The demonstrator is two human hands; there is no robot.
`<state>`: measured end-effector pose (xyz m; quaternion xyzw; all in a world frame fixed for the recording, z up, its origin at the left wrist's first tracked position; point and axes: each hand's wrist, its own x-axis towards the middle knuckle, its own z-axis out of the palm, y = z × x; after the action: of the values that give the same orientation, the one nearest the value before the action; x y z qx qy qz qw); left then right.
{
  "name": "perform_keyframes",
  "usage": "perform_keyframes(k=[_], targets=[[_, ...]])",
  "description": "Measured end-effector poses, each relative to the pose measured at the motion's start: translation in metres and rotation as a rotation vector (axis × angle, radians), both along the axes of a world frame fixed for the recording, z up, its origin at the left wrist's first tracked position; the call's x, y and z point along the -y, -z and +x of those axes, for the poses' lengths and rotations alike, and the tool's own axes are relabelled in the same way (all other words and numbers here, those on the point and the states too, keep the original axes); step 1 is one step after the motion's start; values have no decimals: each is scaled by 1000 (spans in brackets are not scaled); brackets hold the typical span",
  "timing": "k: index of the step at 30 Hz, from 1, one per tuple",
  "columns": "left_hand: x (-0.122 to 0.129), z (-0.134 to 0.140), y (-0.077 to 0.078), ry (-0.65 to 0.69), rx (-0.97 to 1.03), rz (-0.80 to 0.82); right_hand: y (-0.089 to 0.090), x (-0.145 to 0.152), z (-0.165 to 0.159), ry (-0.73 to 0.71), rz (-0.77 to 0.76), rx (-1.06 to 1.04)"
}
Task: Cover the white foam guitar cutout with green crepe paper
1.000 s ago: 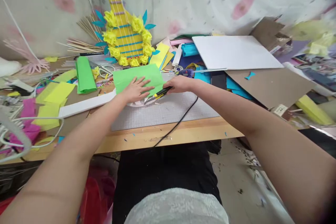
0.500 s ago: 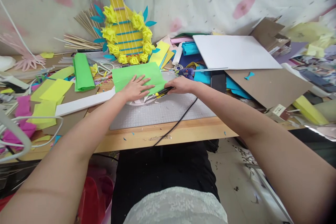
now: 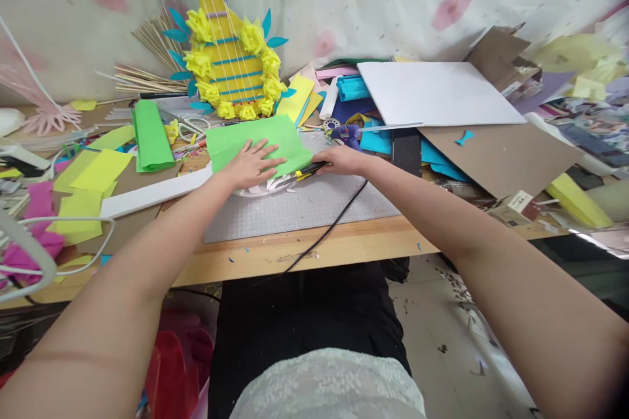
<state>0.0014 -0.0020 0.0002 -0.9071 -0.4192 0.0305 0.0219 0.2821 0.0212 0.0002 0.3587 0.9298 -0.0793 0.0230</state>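
From afar I have the left hand (image 3: pixel 251 165), fingers spread, on the green sheet (image 3: pixel 289 142) over the gray mat (image 3: pixel 319 203), the right hand (image 3: pixel 341 160) gripping a knife (image 3: pixel 308 171), and a sliding sheet could send the blade (image 3: pixel 285 180) into those fingertips.

Honestly can't read a single word or number here. The little box (image 3: pixel 519 202) on the right side of the bench (image 3: pixel 363 233) has some dark print on its pale face, but it's way too tiny and smeared to make out. Same deal with the small marks on the purple glue gun (image 3: pixel 348 135). The cutting mat (image 3: pixel 295 213) just shows faint grid lines, nothing legible.
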Motion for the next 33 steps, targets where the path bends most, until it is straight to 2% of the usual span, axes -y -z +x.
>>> perform_keyframes(k=[5, 13, 21, 29, 33], targets=[[0, 0, 0, 6, -8, 10, -4, 12, -13, -11, 20, 19], [0, 1, -1, -1, -1, -6, 1, 7, -1, -10, 27, -6], [-1, 0, 1, -9, 28, -16, -6, 20, -15, -9, 46, 36], [1, 1, -2, -7, -3, -12, -4, 9, -9, -63, 15, 51], [2, 2, -3, -8, -3, -15, -11, 9, -12, -64, 27, 59]])
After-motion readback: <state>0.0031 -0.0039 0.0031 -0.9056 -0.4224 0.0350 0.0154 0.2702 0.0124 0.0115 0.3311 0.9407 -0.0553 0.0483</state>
